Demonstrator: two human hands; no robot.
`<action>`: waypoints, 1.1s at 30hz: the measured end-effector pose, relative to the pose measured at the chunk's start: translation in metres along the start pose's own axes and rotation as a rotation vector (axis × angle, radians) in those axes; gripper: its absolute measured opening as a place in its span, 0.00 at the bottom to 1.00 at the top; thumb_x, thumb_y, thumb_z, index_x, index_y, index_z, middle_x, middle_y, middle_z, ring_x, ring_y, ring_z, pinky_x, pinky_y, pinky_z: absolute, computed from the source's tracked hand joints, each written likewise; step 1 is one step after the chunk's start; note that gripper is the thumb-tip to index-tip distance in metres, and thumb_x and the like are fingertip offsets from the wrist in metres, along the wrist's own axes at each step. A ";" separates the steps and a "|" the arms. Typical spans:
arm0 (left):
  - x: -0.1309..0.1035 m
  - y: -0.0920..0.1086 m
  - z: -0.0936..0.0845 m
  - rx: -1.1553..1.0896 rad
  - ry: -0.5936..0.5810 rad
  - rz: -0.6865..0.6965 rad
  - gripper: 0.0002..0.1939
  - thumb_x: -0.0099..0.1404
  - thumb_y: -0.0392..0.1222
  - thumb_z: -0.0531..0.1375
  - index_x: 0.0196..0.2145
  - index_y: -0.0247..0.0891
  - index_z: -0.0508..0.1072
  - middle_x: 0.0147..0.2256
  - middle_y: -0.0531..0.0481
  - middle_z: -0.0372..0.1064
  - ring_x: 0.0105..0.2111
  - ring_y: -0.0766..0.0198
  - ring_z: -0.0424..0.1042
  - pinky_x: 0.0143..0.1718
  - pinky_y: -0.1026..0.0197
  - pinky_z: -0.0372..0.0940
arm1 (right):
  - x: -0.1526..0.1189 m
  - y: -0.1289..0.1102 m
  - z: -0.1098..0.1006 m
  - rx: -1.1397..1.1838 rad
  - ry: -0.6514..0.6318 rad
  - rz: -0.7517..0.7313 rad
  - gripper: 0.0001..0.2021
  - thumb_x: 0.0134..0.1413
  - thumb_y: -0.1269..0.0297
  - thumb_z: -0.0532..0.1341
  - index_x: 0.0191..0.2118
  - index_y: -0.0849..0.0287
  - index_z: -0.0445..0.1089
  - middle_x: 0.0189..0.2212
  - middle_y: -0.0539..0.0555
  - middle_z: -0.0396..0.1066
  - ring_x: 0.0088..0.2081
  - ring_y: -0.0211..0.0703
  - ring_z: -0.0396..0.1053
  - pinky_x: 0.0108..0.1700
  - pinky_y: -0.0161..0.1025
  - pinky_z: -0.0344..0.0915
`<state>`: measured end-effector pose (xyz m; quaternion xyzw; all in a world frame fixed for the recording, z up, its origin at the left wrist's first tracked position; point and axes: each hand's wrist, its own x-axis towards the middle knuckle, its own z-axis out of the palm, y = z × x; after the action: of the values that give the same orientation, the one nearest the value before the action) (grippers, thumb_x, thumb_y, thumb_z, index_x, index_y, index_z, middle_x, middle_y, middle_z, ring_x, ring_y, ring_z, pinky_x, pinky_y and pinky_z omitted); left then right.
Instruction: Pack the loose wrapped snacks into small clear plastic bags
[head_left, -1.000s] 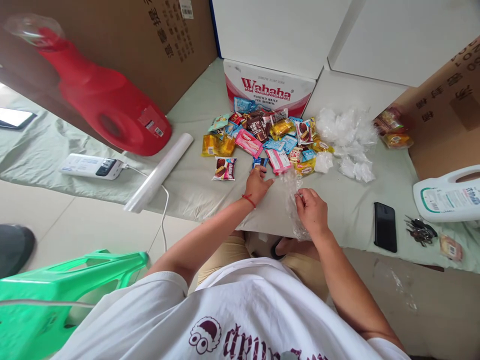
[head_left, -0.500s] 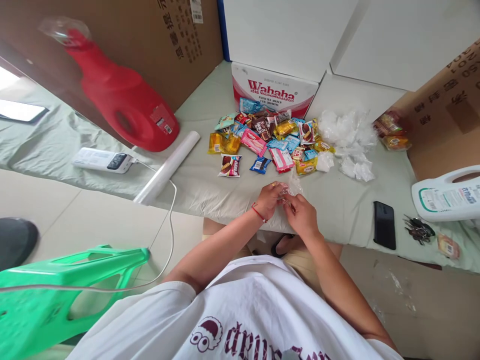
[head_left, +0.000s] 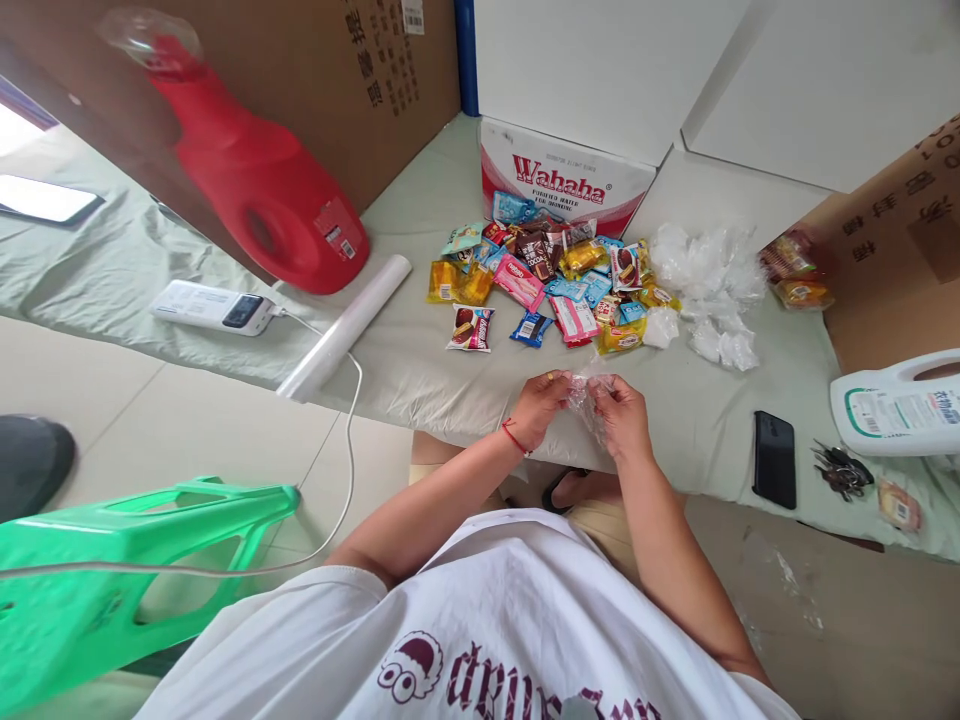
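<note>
A crumpled clear plastic bag [head_left: 587,402] is stretched between my two hands, above the front part of the cloth-covered surface. My left hand [head_left: 538,408], with a red string at the wrist, pinches the bag's left side. On its right side, my right hand [head_left: 624,415] grips the film with closed fingertips. Just beyond lies a pile of wrapped snacks, with a pink packet [head_left: 519,283], a yellow packet [head_left: 621,337] and a blue packet [head_left: 531,329] among them. A chocolate pie packet [head_left: 471,328] sits apart at the front left of the pile.
Crumpled clear bags [head_left: 709,275] lie right of the snacks, before a Wahaha carton [head_left: 564,172]. A plastic roll [head_left: 345,325], power bank [head_left: 214,307] and red jug [head_left: 274,200] stand left. Right are a phone [head_left: 774,459], keys [head_left: 844,470] and white bottle [head_left: 900,405]. A green stool [head_left: 150,540] is below.
My hands have moved slightly apart, and the clear bag is now spread between them and hangs lower. My right hand has turned more upright. The whole view has shifted a little.
</note>
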<state>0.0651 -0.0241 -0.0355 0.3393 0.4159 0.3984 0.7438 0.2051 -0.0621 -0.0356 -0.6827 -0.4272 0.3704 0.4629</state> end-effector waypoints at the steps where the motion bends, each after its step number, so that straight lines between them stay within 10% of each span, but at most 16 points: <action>1: 0.001 0.002 -0.002 -0.011 0.035 0.003 0.12 0.64 0.50 0.63 0.31 0.38 0.72 0.33 0.50 0.73 0.35 0.65 0.72 0.36 0.64 0.68 | 0.000 -0.002 -0.001 0.059 0.016 0.034 0.19 0.52 0.43 0.62 0.35 0.55 0.68 0.26 0.47 0.66 0.25 0.36 0.57 0.27 0.34 0.55; 10: 0.017 0.008 -0.010 -0.001 0.274 0.111 0.16 0.73 0.54 0.55 0.32 0.41 0.64 0.18 0.61 0.47 0.16 0.72 0.50 0.19 0.66 0.49 | -0.008 -0.024 -0.016 0.515 -0.028 0.229 0.17 0.39 0.55 0.73 0.29 0.55 0.66 0.24 0.44 0.61 0.23 0.31 0.54 0.22 0.30 0.50; 14: 0.022 0.020 -0.025 0.071 0.192 0.098 0.16 0.71 0.55 0.57 0.33 0.41 0.67 0.17 0.61 0.46 0.16 0.71 0.49 0.19 0.66 0.48 | 0.004 -0.019 -0.046 0.588 -0.060 0.266 0.16 0.38 0.58 0.73 0.29 0.55 0.65 0.24 0.46 0.64 0.24 0.34 0.60 0.22 0.30 0.56; 18: 0.022 0.024 -0.034 0.188 0.185 0.140 0.16 0.72 0.55 0.56 0.34 0.40 0.70 0.18 0.60 0.48 0.17 0.70 0.50 0.20 0.64 0.50 | 0.014 -0.014 -0.066 0.499 -0.058 0.299 0.23 0.46 0.40 0.69 0.32 0.54 0.65 0.28 0.52 0.72 0.29 0.42 0.70 0.29 0.38 0.69; 22: 0.018 0.013 -0.025 0.390 0.242 0.316 0.16 0.72 0.53 0.55 0.34 0.41 0.72 0.20 0.57 0.55 0.23 0.65 0.58 0.28 0.63 0.56 | 0.003 -0.011 -0.043 0.399 -0.125 0.286 0.35 0.53 0.24 0.53 0.48 0.52 0.68 0.44 0.61 0.77 0.46 0.52 0.77 0.41 0.49 0.76; 27: 0.024 0.005 -0.022 0.444 0.243 0.360 0.18 0.73 0.56 0.54 0.36 0.41 0.74 0.24 0.54 0.63 0.28 0.63 0.64 0.32 0.63 0.59 | -0.002 0.006 -0.010 0.186 0.052 0.241 0.37 0.41 0.53 0.73 0.59 0.52 0.62 0.37 0.52 0.77 0.34 0.43 0.75 0.32 0.37 0.71; 33: 0.058 0.023 -0.067 0.460 0.216 0.267 0.18 0.68 0.57 0.60 0.34 0.39 0.76 0.20 0.56 0.60 0.23 0.65 0.60 0.27 0.63 0.56 | 0.025 0.019 -0.058 0.238 0.073 0.322 0.23 0.32 0.60 0.75 0.38 0.57 0.71 0.25 0.47 0.71 0.22 0.33 0.65 0.18 0.27 0.56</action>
<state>0.0182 0.0484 -0.0646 0.5065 0.5237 0.4216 0.5398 0.2707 -0.0609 -0.0390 -0.6956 -0.2485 0.4625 0.4904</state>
